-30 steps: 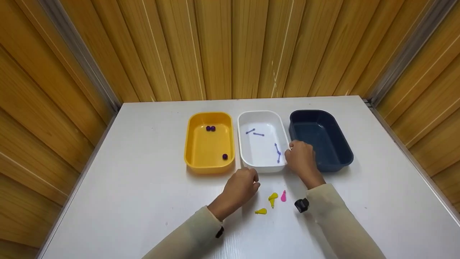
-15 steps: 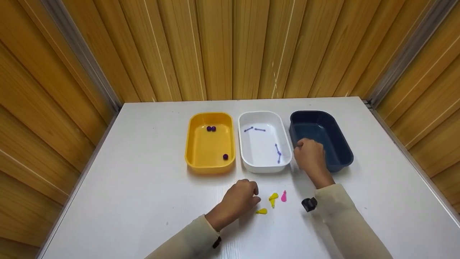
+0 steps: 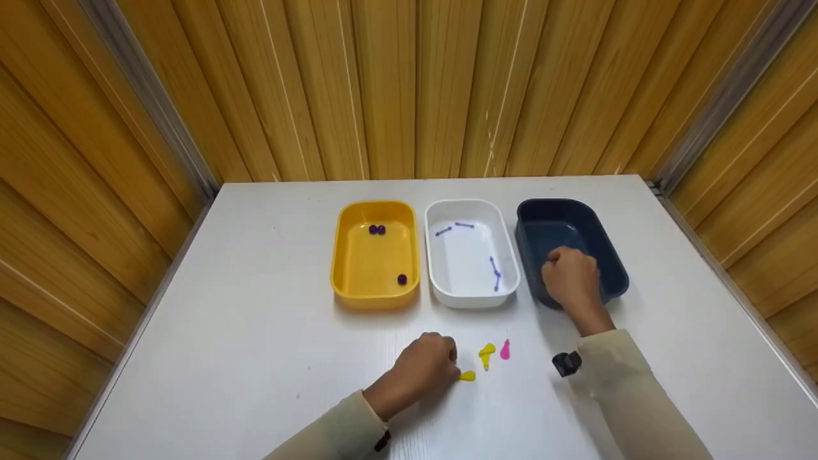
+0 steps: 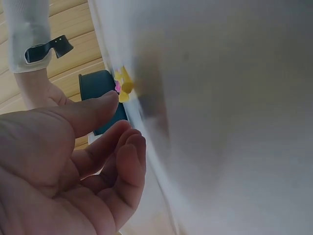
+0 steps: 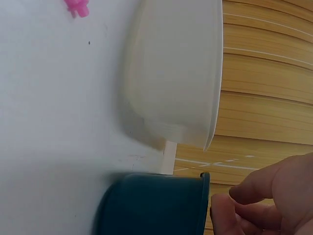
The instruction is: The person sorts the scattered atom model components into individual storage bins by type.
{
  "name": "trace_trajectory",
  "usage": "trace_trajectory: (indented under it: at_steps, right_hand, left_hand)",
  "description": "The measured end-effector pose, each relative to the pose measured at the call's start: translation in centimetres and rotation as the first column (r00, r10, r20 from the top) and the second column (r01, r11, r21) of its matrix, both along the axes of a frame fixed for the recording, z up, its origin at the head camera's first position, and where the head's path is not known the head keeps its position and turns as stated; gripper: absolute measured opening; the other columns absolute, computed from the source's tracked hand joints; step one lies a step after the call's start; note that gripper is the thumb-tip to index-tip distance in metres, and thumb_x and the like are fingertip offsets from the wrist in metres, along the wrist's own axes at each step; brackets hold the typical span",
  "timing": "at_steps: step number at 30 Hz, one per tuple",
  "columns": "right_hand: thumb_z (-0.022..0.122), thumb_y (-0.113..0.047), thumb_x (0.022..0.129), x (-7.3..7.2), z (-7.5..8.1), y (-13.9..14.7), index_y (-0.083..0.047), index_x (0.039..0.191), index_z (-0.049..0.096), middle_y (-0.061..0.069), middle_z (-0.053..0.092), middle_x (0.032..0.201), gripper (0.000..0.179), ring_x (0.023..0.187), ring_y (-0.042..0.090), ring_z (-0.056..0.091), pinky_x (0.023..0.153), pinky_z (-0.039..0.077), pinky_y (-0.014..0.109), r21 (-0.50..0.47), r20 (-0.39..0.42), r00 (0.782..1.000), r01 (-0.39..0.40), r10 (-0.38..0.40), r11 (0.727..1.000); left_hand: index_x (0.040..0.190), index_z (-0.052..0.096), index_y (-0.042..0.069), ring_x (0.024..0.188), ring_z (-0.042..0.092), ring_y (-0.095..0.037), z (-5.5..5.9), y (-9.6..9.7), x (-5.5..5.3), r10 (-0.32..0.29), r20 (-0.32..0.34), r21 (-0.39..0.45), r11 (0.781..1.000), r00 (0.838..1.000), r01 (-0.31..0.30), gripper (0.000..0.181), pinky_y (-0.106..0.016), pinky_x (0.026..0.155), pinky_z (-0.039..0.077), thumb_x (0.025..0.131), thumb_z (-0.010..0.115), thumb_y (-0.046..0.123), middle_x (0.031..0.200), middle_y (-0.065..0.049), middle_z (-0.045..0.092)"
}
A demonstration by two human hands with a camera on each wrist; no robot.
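Above the white table, my left hand (image 3: 423, 363) hovers beside a small yellow bulb-shaped piece (image 3: 468, 375). In the left wrist view, its fingers are loosely bent and a gap separates thumb and forefinger. Just beyond lie two more yellow bulb-shaped pieces (image 3: 486, 354), overlapping, and a pink one (image 3: 505, 349). My right hand (image 3: 571, 281) is over the near left part of the dark blue bin (image 3: 610, 265). From the right wrist, its bent fingers (image 5: 224, 215) and thumb lie close together; whether anything is between them is hidden.
A yellow bin (image 3: 342, 255) holds several dark purple beads (image 3: 402, 279). Beside it, a white bin (image 3: 473, 301) contains several thin purple sticks (image 3: 443, 231). The three bins stand in a row, with a wood-patterned wall (image 3: 409, 89) behind.
My left hand has drawn back from the white bin toward the near yellow piece. Rightward went my right hand, from the white bin's edge to over the blue bin. One purple stick slid farther back.
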State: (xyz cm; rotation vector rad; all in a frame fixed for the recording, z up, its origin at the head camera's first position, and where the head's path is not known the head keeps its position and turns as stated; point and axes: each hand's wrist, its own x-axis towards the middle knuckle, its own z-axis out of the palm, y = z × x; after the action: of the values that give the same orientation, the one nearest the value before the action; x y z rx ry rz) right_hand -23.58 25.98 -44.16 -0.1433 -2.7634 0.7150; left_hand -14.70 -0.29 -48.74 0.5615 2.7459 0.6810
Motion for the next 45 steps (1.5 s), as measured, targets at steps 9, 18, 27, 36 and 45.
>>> trace_trajectory:
  at_steps: [9, 18, 27, 36, 45]
  right_hand:
    - [0.052, -0.006, 0.089, 0.2, -0.2, 2.1, 0.011, 0.109, 0.071, 0.033, 0.07, 0.11, 0.033, 0.102, 0.054, 0.065, 0.088, 0.051, 0.064, -0.002, 0.027, 0.999, 0.033, -0.033, 0.999]
    - [0.05, -0.007, 0.09, 0.3, -0.3, 4.3, 0.014, 0.112, 0.069, 0.035, 0.069, 0.11, 0.035, 0.103, 0.056, 0.063, 0.089, 0.05, 0.065, -0.001, 0.051, 0.997, 0.057, -0.057, 0.998]
    - [0.051, -0.006, 0.087, 0.5, -0.3, 6.3, 0.014, 0.107, 0.071, 0.036, 0.069, 0.108, 0.034, 0.102, 0.058, 0.062, 0.089, 0.048, 0.066, 0.004, 0.052, 0.994, 0.093, -0.093, 0.996]
    - [0.051, -0.007, 0.089, 1.0, -0.8, 7.7, 0.016, 0.112, 0.068, 0.037, 0.067, 0.114, 0.037, 0.108, 0.058, 0.06, 0.093, 0.046, 0.066, 0.011, 0.125, 0.984, 0.129, -0.129, 0.992]
    - [0.049, -0.005, 0.089, 1.3, -1.0, 8.8, 0.019, 0.117, 0.063, 0.042, 0.061, 0.118, 0.039, 0.112, 0.059, 0.056, 0.095, 0.044, 0.066, 0.007, 0.15, 0.974, 0.171, -0.17, 0.985]
  left_hand:
    - [0.09, 0.076, 0.008, 0.073, 0.053, -0.009, -0.2, 0.3, -0.1, -0.018, 0.032, -0.037, 0.999, 0.999, 0.02, 0.01, -0.026, 0.071, 0.051, 0.085, 0.08, 0.017, 0.081, 0.001, 0.065]
    - [0.092, 0.077, 0.009, 0.076, 0.055, -0.01, -0.2, 0.5, -0.2, -0.024, 0.078, -0.049, 0.998, 0.997, 0.027, 0.012, -0.028, 0.076, 0.052, 0.085, 0.081, 0.018, 0.083, 0.002, 0.066]
    - [0.084, 0.076, 0.012, 0.074, 0.053, -0.007, -0.3, 0.4, 0.0, -0.066, 0.034, -0.053, 0.996, 0.997, 0.068, 0.007, -0.025, 0.071, 0.05, 0.086, 0.08, 0.018, 0.078, 0.004, 0.065]
    - [0.083, 0.076, 0.013, 0.073, 0.055, -0.007, -0.4, 0.5, 0.2, -0.089, -0.016, -0.042, 0.995, 0.996, 0.088, 0.006, -0.023, 0.069, 0.05, 0.085, 0.081, 0.017, 0.077, 0.004, 0.067]
    - [0.088, 0.078, 0.012, 0.072, 0.051, -0.006, -0.4, 0.7, 0.1, -0.098, 0.035, -0.042, 0.994, 0.995, 0.1, 0.004, -0.023, 0.071, 0.05, 0.086, 0.08, 0.016, 0.079, 0.004, 0.067]
